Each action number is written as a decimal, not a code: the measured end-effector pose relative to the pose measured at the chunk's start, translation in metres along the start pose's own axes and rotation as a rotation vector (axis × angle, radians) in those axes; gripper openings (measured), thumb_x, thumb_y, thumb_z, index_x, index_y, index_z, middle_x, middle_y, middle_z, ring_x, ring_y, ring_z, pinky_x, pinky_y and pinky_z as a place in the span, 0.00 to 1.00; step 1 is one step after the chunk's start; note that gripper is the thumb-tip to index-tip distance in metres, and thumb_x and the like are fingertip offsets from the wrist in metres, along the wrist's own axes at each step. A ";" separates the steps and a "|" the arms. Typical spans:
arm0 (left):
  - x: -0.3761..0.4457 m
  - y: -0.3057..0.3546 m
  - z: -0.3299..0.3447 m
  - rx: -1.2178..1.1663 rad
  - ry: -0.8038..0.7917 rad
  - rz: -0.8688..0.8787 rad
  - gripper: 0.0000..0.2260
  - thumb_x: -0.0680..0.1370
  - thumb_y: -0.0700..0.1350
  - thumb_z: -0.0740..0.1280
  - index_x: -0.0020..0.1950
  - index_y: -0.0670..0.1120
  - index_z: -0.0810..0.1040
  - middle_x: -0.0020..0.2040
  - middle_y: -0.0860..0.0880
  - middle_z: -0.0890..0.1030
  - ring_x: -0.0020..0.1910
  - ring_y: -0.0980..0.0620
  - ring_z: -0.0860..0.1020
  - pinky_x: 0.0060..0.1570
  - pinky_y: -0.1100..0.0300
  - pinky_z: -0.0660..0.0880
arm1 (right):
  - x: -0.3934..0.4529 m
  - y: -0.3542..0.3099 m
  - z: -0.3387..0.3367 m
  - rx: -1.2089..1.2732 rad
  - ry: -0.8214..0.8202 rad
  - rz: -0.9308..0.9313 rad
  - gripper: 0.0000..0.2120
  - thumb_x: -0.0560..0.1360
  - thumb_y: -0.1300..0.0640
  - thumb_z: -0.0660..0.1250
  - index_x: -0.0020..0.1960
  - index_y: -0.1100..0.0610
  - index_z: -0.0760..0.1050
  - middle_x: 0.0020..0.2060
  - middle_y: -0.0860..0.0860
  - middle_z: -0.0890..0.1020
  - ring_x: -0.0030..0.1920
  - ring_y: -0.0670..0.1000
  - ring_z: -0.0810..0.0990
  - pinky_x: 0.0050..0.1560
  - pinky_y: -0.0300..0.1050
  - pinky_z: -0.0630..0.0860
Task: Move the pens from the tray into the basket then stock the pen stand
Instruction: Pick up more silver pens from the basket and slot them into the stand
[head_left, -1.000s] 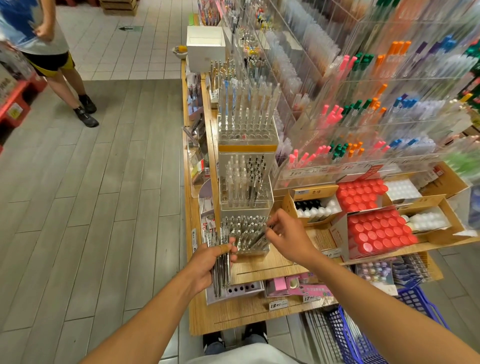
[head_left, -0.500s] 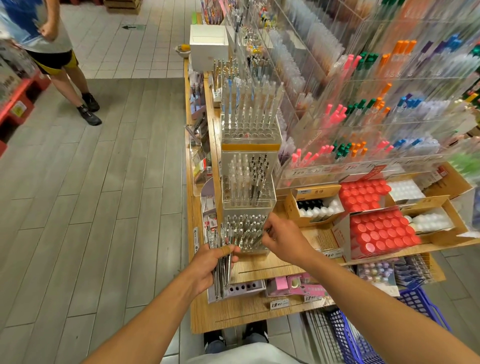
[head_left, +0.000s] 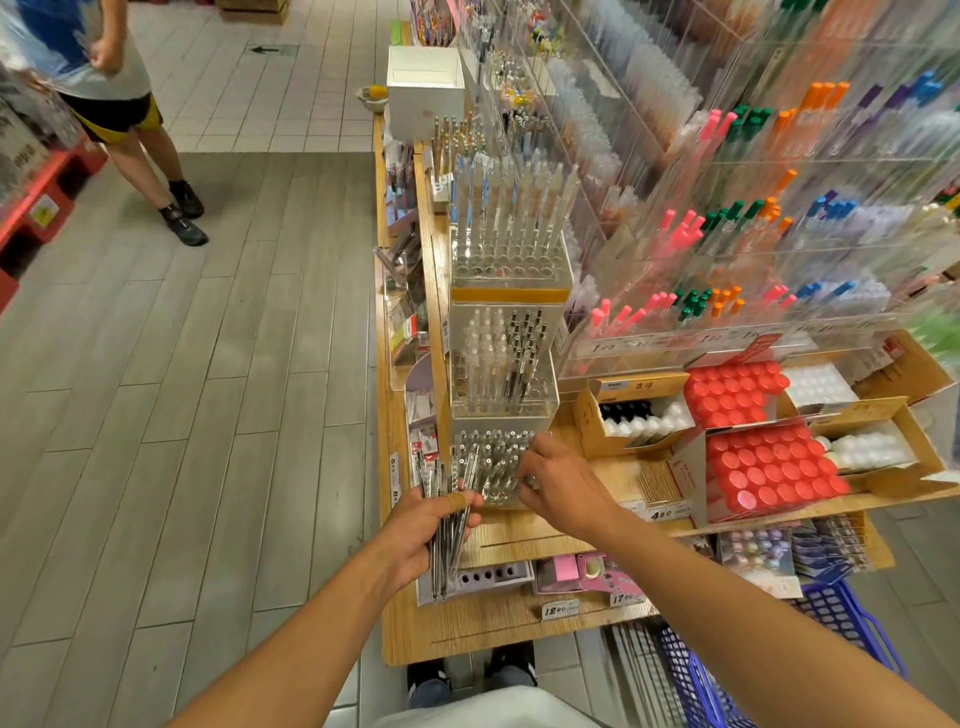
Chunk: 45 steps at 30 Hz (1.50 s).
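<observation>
My left hand (head_left: 423, 525) grips a bundle of clear-and-black pens (head_left: 445, 540), fanned upright just left of the clear pen stand (head_left: 491, 467). A plaster wraps the thumb. The stand's lowest tier holds several pens in its holes. My right hand (head_left: 558, 480) is at that tier's right front corner, fingers curled at a pen there; whether it pinches the pen is not plain. The blue basket (head_left: 841, 623) sits on the floor at the lower right, partly under the wooden counter (head_left: 519, 623).
Taller tiers of the stand rise behind with white and black pens. Cardboard boxes of red-capped bottles (head_left: 763, 473) lie right of my right hand. Acrylic shelves of coloured pens fill the upper right. A person (head_left: 119, 104) stands on the floor at upper left.
My right hand has dropped lower toward the front right of the bottom tier. My left hand holds the bundle in almost the same place. The view has shifted slightly.
</observation>
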<state>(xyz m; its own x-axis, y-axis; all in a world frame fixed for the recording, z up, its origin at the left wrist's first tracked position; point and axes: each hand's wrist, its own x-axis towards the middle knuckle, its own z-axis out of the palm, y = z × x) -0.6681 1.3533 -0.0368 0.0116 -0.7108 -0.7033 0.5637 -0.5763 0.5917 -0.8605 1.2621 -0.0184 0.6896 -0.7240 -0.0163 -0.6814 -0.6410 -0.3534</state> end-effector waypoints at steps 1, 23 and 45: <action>0.000 0.000 0.000 0.006 0.002 0.004 0.19 0.66 0.38 0.75 0.53 0.35 0.75 0.49 0.36 0.85 0.38 0.46 0.84 0.35 0.57 0.82 | 0.001 -0.001 0.000 -0.002 0.018 -0.006 0.05 0.73 0.61 0.68 0.47 0.59 0.81 0.43 0.53 0.76 0.43 0.53 0.75 0.41 0.48 0.75; -0.003 0.001 0.007 0.043 -0.046 -0.020 0.15 0.73 0.36 0.73 0.59 0.38 0.79 0.50 0.35 0.84 0.41 0.43 0.85 0.34 0.56 0.82 | 0.015 -0.019 -0.020 1.174 -0.052 0.601 0.02 0.79 0.66 0.60 0.51 0.63 0.71 0.36 0.56 0.79 0.31 0.49 0.79 0.34 0.43 0.76; 0.003 -0.004 -0.003 -0.039 0.051 -0.049 0.10 0.79 0.35 0.67 0.60 0.38 0.76 0.48 0.39 0.85 0.44 0.46 0.85 0.34 0.54 0.82 | -0.001 -0.017 -0.024 0.679 0.454 0.311 0.13 0.74 0.63 0.67 0.42 0.46 0.68 0.32 0.47 0.76 0.30 0.42 0.75 0.27 0.34 0.70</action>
<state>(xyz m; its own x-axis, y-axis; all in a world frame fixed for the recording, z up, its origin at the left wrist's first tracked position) -0.6677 1.3545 -0.0421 0.0249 -0.6596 -0.7512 0.5961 -0.5934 0.5408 -0.8560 1.2678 0.0098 0.2344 -0.9649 0.1184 -0.4289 -0.2119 -0.8781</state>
